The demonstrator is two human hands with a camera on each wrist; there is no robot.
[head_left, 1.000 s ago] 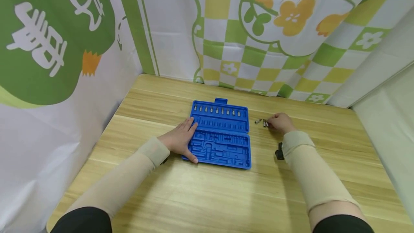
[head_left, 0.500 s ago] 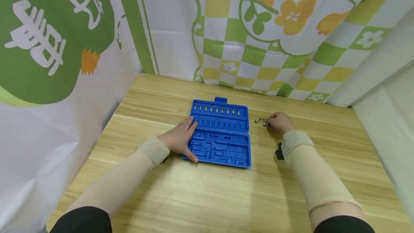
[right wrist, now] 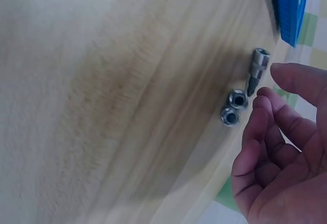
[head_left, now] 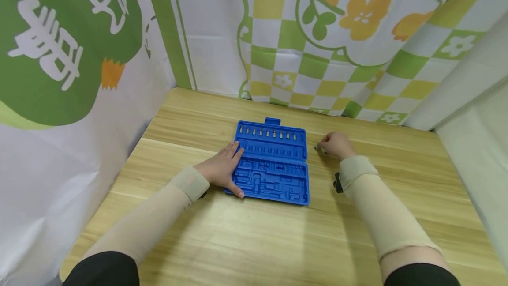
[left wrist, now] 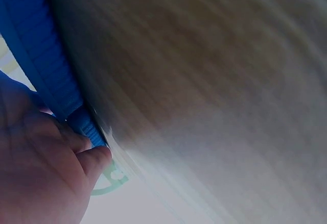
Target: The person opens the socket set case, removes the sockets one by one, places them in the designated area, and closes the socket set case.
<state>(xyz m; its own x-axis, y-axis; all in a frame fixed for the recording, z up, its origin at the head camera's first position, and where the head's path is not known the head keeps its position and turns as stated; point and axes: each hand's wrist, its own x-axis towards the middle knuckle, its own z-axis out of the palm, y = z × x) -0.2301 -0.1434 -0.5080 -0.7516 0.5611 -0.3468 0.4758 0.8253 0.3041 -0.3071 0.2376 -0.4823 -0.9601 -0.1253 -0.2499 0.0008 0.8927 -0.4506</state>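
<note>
An open blue socket-set case point(head_left: 273, 159) lies flat on the table, a row of metal bit sockets point(head_left: 267, 133) in its upper half. My left hand point(head_left: 220, 167) rests over the case's left edge, fingers straight and thumb spread. The left wrist view has that hand point(left wrist: 46, 157) against the blue side wall. Right of the case, my right hand point(head_left: 337, 144) reaches down to the loose pieces. In the right wrist view, a bit socket with a pointed tip point(right wrist: 258, 66) lies right at the parted thumb and index fingertip. Two more sockets point(right wrist: 234, 106) sit beside it, ends facing the camera.
The wooden table point(head_left: 262, 242) runs up to a checked, flowered cloth point(head_left: 317, 69) at the back. White and green cloth point(head_left: 71, 114) hangs along the left side. A black wrist camera point(head_left: 338, 183) sits under the right cuff.
My right hand has shifted left and slightly away, from the two sockets to the single bit socket nearer the case. The left hand has stayed on the case's edge.
</note>
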